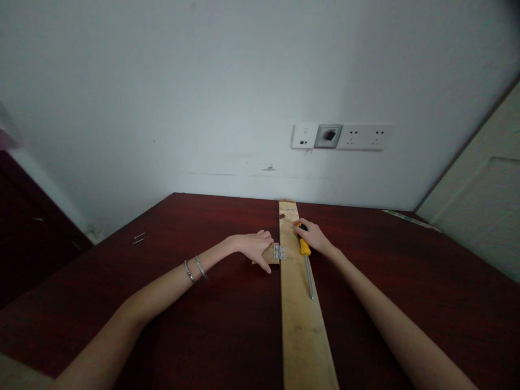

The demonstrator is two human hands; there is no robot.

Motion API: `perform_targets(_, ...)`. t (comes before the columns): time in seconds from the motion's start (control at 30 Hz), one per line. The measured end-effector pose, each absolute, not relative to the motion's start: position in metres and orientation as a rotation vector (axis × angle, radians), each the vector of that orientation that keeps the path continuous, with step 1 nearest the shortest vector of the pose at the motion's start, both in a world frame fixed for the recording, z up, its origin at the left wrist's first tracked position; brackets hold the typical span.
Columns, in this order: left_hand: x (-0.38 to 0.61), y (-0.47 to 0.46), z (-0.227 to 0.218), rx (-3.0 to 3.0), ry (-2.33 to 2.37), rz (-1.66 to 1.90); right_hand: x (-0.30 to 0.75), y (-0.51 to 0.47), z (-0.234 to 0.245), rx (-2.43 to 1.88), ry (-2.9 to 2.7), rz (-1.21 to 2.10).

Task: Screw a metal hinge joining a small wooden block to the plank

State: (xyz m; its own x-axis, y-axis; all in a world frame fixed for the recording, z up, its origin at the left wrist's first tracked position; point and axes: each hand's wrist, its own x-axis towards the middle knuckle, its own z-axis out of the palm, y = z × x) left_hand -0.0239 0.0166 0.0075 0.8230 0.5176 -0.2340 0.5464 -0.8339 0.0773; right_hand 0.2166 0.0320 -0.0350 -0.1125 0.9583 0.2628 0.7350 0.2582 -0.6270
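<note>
A long wooden board (303, 325) lies on the dark red table, running from near the wall towards me. A metal hinge (283, 252) joins its left edge to a small wooden piece (268, 254). My left hand (255, 249) rests over that small piece, fingers spread and thumb pointing towards me, covering much of it. My right hand (312, 235) is closed round the yellow and black handle of a screwdriver (304, 248) at the board's right side. The screwdriver's shaft slants towards me above the board, its tip clear of the hinge.
Two small metal rods or screws (139, 238) lie on the table (195, 330) at the left. A white wall with a socket panel (345, 137) rises behind it. A flat, light strip (410, 219) lies near the back right edge, beside a pale door (483, 179).
</note>
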Motion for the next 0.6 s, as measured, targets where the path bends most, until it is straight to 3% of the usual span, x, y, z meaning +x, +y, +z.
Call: perform_targets(0.6, -0.021, 0.002, 0.028, 2.764, 1.07, -0.103, 0.223, 0.018, 0.009, -1.294, -1.717, 0.309)
